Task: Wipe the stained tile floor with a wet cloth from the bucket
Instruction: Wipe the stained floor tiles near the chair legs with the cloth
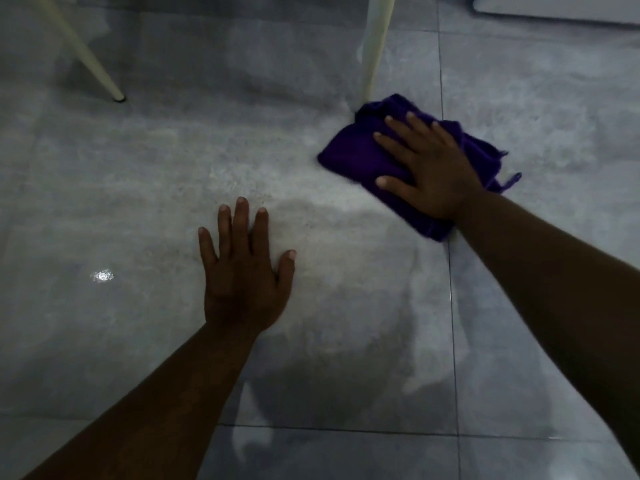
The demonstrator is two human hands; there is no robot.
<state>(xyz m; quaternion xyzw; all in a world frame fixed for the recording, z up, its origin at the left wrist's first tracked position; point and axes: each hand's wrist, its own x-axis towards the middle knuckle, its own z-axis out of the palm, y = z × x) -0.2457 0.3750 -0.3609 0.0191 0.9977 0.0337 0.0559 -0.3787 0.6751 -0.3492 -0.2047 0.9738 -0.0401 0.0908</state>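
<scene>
A purple cloth [349, 152] lies bunched on the grey tile floor [145, 174], right of centre. My right hand [427, 166] presses flat on top of it, fingers spread and pointing up-left. My left hand [242, 271] rests palm down on the bare, wet-looking tile below and to the left of the cloth, fingers apart and holding nothing. The floor shines with pale, cloudy smears around both hands. No bucket is in view.
A white furniture leg [375, 46] stands just behind the cloth, touching its far edge. A second slanted white leg [83, 53] ends at the upper left. A white object's edge [554, 8] shows at the top right. Dark grout lines [450, 289] cross the tiles.
</scene>
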